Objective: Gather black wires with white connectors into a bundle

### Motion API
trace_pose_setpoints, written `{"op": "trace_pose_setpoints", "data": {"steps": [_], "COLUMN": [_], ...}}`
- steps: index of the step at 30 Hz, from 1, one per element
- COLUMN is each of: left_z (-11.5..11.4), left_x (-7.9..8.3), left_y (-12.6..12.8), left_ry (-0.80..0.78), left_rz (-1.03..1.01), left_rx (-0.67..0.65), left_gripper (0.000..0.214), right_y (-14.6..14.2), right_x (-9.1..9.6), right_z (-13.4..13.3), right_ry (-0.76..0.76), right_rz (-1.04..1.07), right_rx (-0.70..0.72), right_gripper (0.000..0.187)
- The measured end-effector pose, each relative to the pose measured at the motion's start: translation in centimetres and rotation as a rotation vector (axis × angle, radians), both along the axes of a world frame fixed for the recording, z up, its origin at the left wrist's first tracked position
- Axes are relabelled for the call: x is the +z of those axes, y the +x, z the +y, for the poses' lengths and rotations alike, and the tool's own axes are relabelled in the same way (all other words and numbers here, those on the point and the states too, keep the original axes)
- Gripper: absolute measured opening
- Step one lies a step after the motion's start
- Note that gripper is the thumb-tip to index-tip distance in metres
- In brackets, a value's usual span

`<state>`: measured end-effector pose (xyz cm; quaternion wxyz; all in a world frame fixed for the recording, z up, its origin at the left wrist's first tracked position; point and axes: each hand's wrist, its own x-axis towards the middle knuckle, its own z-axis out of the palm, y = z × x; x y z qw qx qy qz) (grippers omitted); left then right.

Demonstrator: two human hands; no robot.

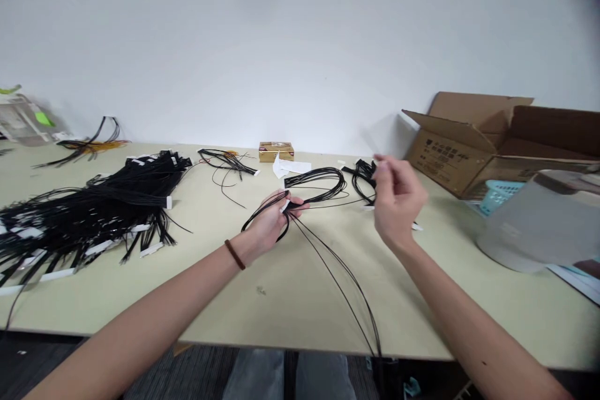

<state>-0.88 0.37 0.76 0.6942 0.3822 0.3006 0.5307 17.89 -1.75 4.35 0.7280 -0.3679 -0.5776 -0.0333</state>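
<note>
My left hand (274, 219) is closed around a bundle of thin black wires (319, 187), with a white connector near the fingertips. Part of the bundle loops out to the right, and another loop hangs by my wrist. Several loose strands (344, 265) trail from it over the table's front edge. My right hand (398, 197) is raised to the right, thumb and fingers pinched together; whether a strand is between them is too small to see. Behind it, a coiled wire harness (362, 181) with white connectors lies partly hidden on the table.
A large pile of black wire harnesses (117, 200) covers the table's left side. Toward the wall lie a small harness (229, 161), a gold box (276, 151) and white paper strips (293, 167). An opened cardboard box (450, 153), a teal basket (499, 195) and a translucent container (539, 225) stand right.
</note>
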Motion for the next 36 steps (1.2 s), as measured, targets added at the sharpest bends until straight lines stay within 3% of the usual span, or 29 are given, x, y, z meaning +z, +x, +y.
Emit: {"op": "trace_pose_setpoints", "data": {"steps": [4, 8, 36], "left_z": [-0.4, -0.6, -0.7], "left_x": [0.0, 0.0, 0.2], "left_y": [0.2, 0.3, 0.2], "left_ry": [0.123, 0.188, 0.195], "left_rz": [0.048, 0.100, 0.072], "left_rx": [-0.034, -0.042, -0.095], "left_gripper": [0.012, 0.015, 0.020], "right_y": [-1.5, -1.8, -1.2], "right_x": [-1.4, -2.5, -2.2], "right_z": [-0.6, -0.2, 0.0], "right_ry": [0.200, 0.205, 0.123], "right_rz": [-0.597, -0.799, -0.771], "right_rx": [-0.105, -0.142, -0.154], "right_gripper": [0.010, 0.010, 0.008]}}
